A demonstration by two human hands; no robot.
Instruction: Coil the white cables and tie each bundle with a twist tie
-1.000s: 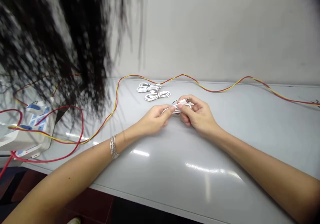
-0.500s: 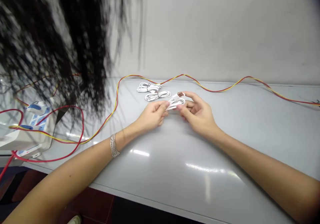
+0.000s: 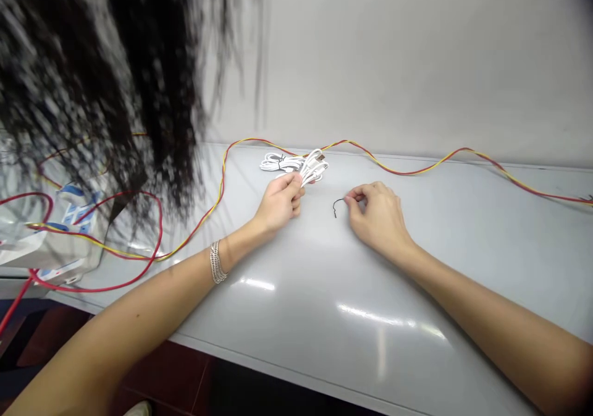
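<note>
My left hand (image 3: 280, 203) is closed on a folded white cable (image 3: 313, 167) with a USB plug, its loops fanning out above the fingers. Just behind it lies a tied white cable bundle (image 3: 277, 162) on the grey table (image 3: 296, 317); the held cable and hand partly cover that area. To the right, my right hand (image 3: 376, 213) pinches a short, bent black twist tie (image 3: 336, 207) between thumb and forefinger. The tie hangs apart from the white cable.
A twisted red and yellow wire (image 3: 398, 173) runs along the back of the table by the wall. Red cable loops and a white power strip (image 3: 69, 237) sit at the left. Dark hair blurs the upper left.
My right hand has come away from the white cable and now holds the black tie. My left hand has moved slightly with the cable, whose loops now stand up and spread.
</note>
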